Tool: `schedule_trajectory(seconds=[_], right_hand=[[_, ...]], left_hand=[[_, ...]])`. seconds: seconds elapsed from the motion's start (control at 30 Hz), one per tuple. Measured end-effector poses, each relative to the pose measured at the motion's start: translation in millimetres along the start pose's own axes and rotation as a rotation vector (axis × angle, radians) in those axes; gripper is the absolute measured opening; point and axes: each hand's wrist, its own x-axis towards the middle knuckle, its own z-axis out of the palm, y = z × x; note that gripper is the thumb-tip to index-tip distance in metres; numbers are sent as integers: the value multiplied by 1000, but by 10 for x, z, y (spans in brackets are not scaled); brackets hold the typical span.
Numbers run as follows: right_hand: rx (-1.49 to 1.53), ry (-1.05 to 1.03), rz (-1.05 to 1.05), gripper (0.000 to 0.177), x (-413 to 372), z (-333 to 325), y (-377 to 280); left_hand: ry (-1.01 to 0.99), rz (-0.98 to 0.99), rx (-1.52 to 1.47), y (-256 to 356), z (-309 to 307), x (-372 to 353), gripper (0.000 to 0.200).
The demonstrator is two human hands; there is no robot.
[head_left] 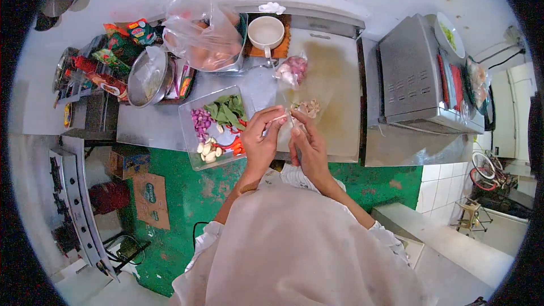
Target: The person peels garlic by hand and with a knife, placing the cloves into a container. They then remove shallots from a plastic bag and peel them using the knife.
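Observation:
My left hand (262, 137) is closed, with its thumb and fingers pinching a small pale piece that looks like a garlic clove (279, 117). Close beside it, my right hand (309, 148) is closed around a thin, pale, blade-like thing (288, 120), mostly hidden by the fingers. Just beyond the fingertips lies a small heap of pale peelings (309, 107). To the left, a clear tray (194, 160) holds purple shallots (200, 123), green leaves (225, 111), peeled garlic cloves (209, 153) and red chillies (236, 146).
Behind the hands lies a plastic bag of shallots and garlic (292, 71). A white cup (266, 32), a bag of eggs (209, 42) and a metal bowl (149, 82) stand at the back. A metal cabinet (416, 68) is on the right, a stove (76, 204) at the left.

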Motion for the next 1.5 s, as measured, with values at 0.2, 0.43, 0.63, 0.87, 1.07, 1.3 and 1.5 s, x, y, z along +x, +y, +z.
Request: schedule_trajectory(seconds=[0.2,0.43,0.63,0.87,1.07,1.3,1.5], right_hand=[[105,73,67,41,40,23,31],[504,149,267,31,74,-72,106],[363,181,259,29,90,-135,121],[224,154,270,31,145,-306,129],[178,121,361,31,221,-529,209],[139,146,475,32,454,-874,307],[92,161,564,40,655,-1019,398]], left_hand=[[-14,-60,-55,-121,51,-21,13],[-20,-478,-627,-285,139,-66,20],[12,-757,-1057,-437,246,-62,22],[-144,-617,-647,-452,327,-30,19],[135,-699,-749,-534,468,-51,15],[286,-830,-805,-480,425,-40,15],[163,-820,-756,-437,482,-93,22]])
